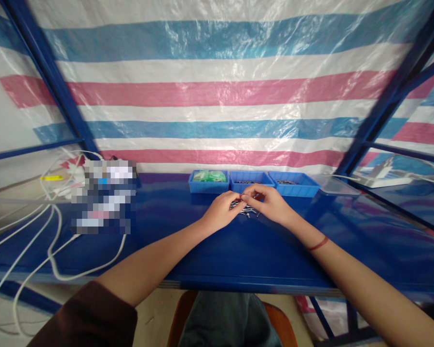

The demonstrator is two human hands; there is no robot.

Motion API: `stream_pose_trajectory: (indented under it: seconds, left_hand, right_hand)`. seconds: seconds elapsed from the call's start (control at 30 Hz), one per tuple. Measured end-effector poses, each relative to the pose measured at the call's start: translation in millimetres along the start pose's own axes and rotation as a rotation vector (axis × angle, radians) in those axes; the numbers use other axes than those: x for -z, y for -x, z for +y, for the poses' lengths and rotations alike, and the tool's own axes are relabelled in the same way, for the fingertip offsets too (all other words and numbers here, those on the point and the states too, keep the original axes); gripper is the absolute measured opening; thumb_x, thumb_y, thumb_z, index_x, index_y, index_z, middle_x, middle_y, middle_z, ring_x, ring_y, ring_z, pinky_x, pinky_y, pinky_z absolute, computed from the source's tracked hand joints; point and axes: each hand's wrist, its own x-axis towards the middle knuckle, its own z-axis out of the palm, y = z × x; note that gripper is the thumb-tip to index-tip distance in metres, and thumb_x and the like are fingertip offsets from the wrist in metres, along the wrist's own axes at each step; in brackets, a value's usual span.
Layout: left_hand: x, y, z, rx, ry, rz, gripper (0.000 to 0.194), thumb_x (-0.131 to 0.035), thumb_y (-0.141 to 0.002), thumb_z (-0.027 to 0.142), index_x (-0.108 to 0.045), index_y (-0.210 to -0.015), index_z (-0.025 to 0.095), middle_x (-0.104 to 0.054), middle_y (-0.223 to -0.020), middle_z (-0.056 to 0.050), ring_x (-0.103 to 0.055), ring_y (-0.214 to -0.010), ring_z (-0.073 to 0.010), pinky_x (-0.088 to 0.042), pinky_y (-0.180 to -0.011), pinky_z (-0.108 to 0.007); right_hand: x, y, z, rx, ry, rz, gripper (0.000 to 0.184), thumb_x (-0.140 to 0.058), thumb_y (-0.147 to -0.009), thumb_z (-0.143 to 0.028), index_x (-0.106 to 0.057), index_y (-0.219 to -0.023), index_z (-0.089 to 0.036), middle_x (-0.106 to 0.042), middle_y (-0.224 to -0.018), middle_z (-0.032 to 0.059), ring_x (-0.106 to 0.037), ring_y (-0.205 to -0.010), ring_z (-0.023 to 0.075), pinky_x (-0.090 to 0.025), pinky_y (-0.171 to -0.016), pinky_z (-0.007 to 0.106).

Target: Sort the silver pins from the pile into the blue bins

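My left hand [224,208] and my right hand [268,202] meet fingertip to fingertip above the middle of the blue table. Both have thumb and fingers pinched together; whatever is between them is too small and hidden to make out. Right under the fingertips lies a loose pile of shiny metal screws [249,210], partly covered by the hands. Just behind the hands stands a blue bin [252,176] with more small metal pieces in it. To its right a second blue bin [298,185] holds dark metal pieces, and to its left a third blue bin [209,186] contains green plastic bags [210,176].
White cables [58,241] loop over the left of the blue table [217,260], beside a blurred-out patch of items [103,197]. A clear plastic lid [338,185] lies right of the bins. Blue metal posts and a striped sheet [217,91] close off the back.
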Motion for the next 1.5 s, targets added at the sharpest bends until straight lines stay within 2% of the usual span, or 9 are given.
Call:
stream_pose_trajectory:
  seconds: [0.43, 0.8, 1.1, 1.2, 1.27, 1.37, 1.43, 1.5]
  left_hand:
    - [1.3, 0, 2, 0.015, -0.006, 0.000, 0.018, -0.047, -0.087, 0.028, -0.059, -0.082, 0.016, -0.061, -0.081, -0.003, -0.058, -0.077, -0.0153, -0.044, -0.070, -0.026]
    - [-0.1, 0, 0, -0.016, -0.003, 0.004, 0.018, -0.047, -0.087, 0.027, -0.058, -0.079, 0.015, -0.060, -0.078, -0.003, -0.056, -0.074, -0.0145, -0.043, -0.068, -0.025]
    - [2.0, -2, 1, 0.060, 0.020, 0.163, 0.012, -0.052, -0.084, 0.026, -0.061, -0.084, 0.018, -0.062, -0.085, -0.003, -0.058, -0.085, -0.0158, -0.044, -0.079, -0.028]
    - [3.8, 0, 2, 0.082, -0.088, 0.140, 0.023, -0.052, -0.084, 0.033, -0.059, -0.102, 0.020, -0.062, -0.095, -0.004, -0.056, -0.093, -0.0188, -0.043, -0.085, -0.033]
    - [3.9, 3, 3, 0.079, -0.178, 0.072, 0.034, -0.052, -0.083, 0.039, -0.055, -0.113, 0.022, -0.061, -0.103, -0.005, -0.054, -0.099, -0.0219, -0.042, -0.087, -0.038]
    - [2.0, 6, 4, 0.044, -0.252, -0.051, 0.033, -0.051, -0.083, 0.044, -0.059, -0.109, 0.026, -0.059, -0.110, -0.005, -0.049, -0.106, -0.0243, -0.040, -0.089, -0.041]
    - [0.0, 7, 3, 0.021, -0.261, -0.116, 0.027, -0.052, -0.082, 0.043, -0.064, -0.100, 0.027, -0.059, -0.111, -0.003, -0.048, -0.106, -0.0245, -0.039, -0.089, -0.041]
    - [-1.6, 7, 1, 0.007, -0.252, -0.153, 0.021, -0.054, -0.082, 0.039, -0.066, -0.094, 0.028, -0.060, -0.109, -0.002, -0.048, -0.105, -0.0239, -0.038, -0.089, -0.041]
  right_hand:
    - [-1, 0, 0, 0.015, -0.015, 0.000, 0.023, -0.056, -0.079, -0.038, -0.064, -0.082, -0.016, -0.060, -0.071, 0.0032, -0.053, -0.062, 0.0129, -0.042, -0.055, 0.025]
    - [-1, 0, 0, 0.033, -0.001, 0.006, 0.020, -0.056, -0.079, -0.035, -0.063, -0.077, -0.017, -0.059, -0.068, 0.0027, -0.052, -0.060, 0.0123, -0.041, -0.054, 0.025]
    - [2, 0, 1, 0.086, 0.109, 0.061, 0.013, -0.053, -0.079, -0.027, -0.061, -0.077, -0.017, -0.058, -0.069, 0.0016, -0.051, -0.059, 0.0117, -0.040, -0.055, 0.024]
    - [9, -4, 12, 0.016, 0.130, 0.155, 0.018, -0.052, -0.079, -0.031, -0.062, -0.076, -0.016, -0.061, -0.069, 0.0024, -0.054, -0.062, 0.0131, -0.041, -0.056, 0.025]
    - [19, -7, 23, -0.061, 0.166, 0.314, 0.022, -0.052, -0.078, -0.034, -0.063, -0.076, -0.016, -0.064, -0.073, 0.0040, -0.056, -0.064, 0.0148, -0.043, -0.060, 0.027]
    - [43, -9, 44, -0.217, 0.337, 0.582, 0.025, -0.052, -0.077, -0.036, -0.065, -0.078, -0.015, -0.065, -0.073, 0.0068, -0.057, -0.064, 0.0178, -0.043, -0.065, 0.031]
    - [58, -8, 58, -0.321, 0.506, 0.613, 0.027, -0.050, -0.078, -0.035, -0.067, -0.080, -0.015, -0.065, -0.073, 0.0091, -0.056, -0.065, 0.0206, -0.042, -0.067, 0.035]
    - [67, -5, 71, -0.350, 0.683, 0.585, 0.030, -0.050, -0.077, -0.037, -0.068, -0.086, -0.015, -0.065, -0.082, 0.0123, -0.056, -0.075, 0.0255, -0.041, -0.071, 0.039]
